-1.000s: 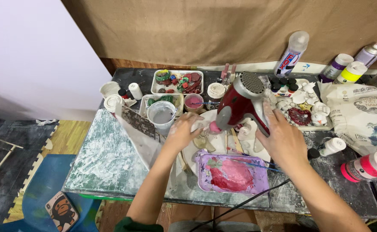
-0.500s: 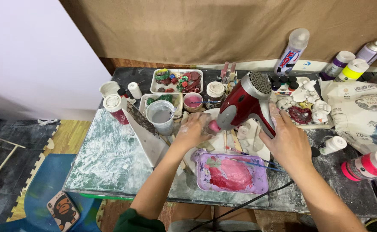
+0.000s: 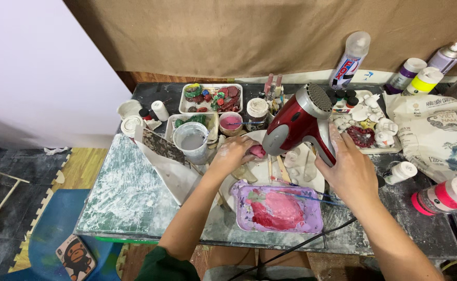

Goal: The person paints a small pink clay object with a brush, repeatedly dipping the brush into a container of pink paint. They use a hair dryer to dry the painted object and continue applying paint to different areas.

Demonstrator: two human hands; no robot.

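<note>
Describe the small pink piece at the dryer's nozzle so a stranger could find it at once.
Start at the red hair dryer in the middle of the table. Right at its grey nozzle, the left hand pinches a small pink piece. It is the only pink lump held off the table; the larger pink mass lies in the purple tray below.

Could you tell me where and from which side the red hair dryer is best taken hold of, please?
Take the red hair dryer by its handle, from the person's right. The handle slants down toward the right hand, which already wraps it in a full grip, while the grey nozzle points left at the small pink piece in the left hand. The rear grille faces up, so it should probably stay uncovered.
</note>
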